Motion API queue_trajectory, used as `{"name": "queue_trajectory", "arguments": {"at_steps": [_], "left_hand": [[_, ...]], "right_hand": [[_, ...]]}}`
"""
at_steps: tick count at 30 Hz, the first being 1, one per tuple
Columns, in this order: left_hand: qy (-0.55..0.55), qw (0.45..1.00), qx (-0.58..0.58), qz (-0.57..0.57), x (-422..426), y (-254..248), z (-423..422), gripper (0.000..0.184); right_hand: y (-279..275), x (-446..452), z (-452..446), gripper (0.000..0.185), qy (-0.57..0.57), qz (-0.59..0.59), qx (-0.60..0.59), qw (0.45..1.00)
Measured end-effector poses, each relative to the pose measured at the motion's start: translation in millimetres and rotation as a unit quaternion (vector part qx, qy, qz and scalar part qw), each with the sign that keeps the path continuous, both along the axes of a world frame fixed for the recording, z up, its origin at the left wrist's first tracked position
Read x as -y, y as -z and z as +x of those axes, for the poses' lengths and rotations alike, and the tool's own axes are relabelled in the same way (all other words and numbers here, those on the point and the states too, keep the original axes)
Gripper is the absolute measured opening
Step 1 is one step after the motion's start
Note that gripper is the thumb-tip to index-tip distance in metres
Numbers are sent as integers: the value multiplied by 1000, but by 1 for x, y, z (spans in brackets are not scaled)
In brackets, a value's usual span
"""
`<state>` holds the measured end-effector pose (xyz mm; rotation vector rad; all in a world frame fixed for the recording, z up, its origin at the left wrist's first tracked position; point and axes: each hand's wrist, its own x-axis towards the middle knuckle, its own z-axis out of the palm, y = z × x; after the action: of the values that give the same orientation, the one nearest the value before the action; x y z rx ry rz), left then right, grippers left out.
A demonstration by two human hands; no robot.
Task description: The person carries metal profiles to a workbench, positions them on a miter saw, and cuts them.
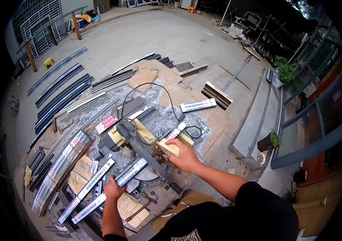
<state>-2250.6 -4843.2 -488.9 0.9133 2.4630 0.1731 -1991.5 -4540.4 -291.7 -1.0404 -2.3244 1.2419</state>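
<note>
A miter saw (139, 142) stands on a low work surface strewn with metal shavings. My right hand (185, 157) is wrapped round its cream handle (170, 148), at the right side of the saw. At the saw's lower left, my left hand (114, 188) grips the end of a printed metal profile (132, 172) that lies across the saw base, near the round scale plate (149, 175). Two long labelled strips (86, 190) lie beside my left hand, slanting down to the left.
Bundles of dark profiles (64, 100) lie on the ground at the left, near a yellow stool (48, 63). A labelled block of profiles (198, 105) sits beyond the saw. A black cable (155, 84) loops behind it. Potted plants (270, 140) stand on a ledge at the right.
</note>
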Motion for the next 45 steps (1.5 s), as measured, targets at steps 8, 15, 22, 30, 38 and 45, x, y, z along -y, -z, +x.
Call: {"name": "queue_trajectory", "arguments": {"at_steps": [8,15,22,30,38,45], "left_hand": [[10,999,-45,23,8,27,-1,107],[35,994,-88,54,11,37,-1,110],[35,994,-92,38,13,47,-5,115],[53,992,-104,50,17,55,-8,119],[41,994,-73,73,4,18,3,105],[12,998,-32,45,4,17,-3,100]], "right_hand": [[17,-1,16,49,-14,-15,-25,999],[41,1,30,46,-19,-16,-77,997],[47,5,42,45,-20,-31,-78,996],[86,9,58,44,-22,-41,-116,992],[14,-8,10,48,-14,-20,-9,1000],[-71,-55,-122,83,-70,109,34,991]]}}
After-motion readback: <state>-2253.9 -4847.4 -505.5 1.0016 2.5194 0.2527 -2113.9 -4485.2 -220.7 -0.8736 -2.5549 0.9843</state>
